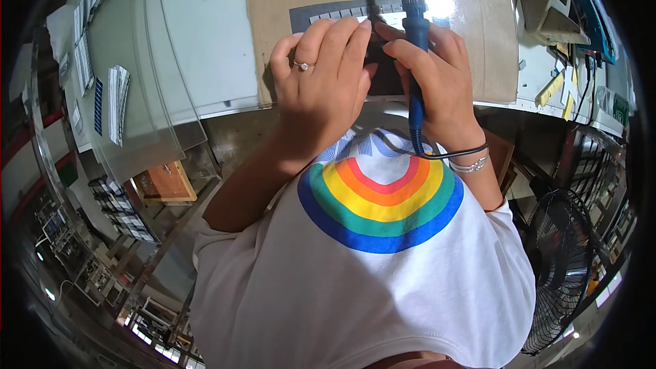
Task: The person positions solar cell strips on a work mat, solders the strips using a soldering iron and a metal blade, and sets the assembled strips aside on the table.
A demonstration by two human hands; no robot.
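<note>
My right hand [441,72] is closed around the blue handle of a soldering iron [415,27]. The iron stands with its metal end pointing up past the top edge, so its tip is out of view. My left hand [318,72], with a ring, lies over a strip of small white pieces [352,14] on a dark backing. Its fingers are stretched forward, their tips against the strip, and the thumb is apart from them. Right fingertips also reach the strip, close to my left index finger. Both hands partly hide the strip and a dark piece [386,72] between them.
A brown board [495,48] lies under the work. Another strip and thin wires are at the top edge. Glass sheets [147,89] and striped strips [117,102] lie at left. The iron's cord [444,156] passes my right wrist. A black fan [560,253] stands lower right.
</note>
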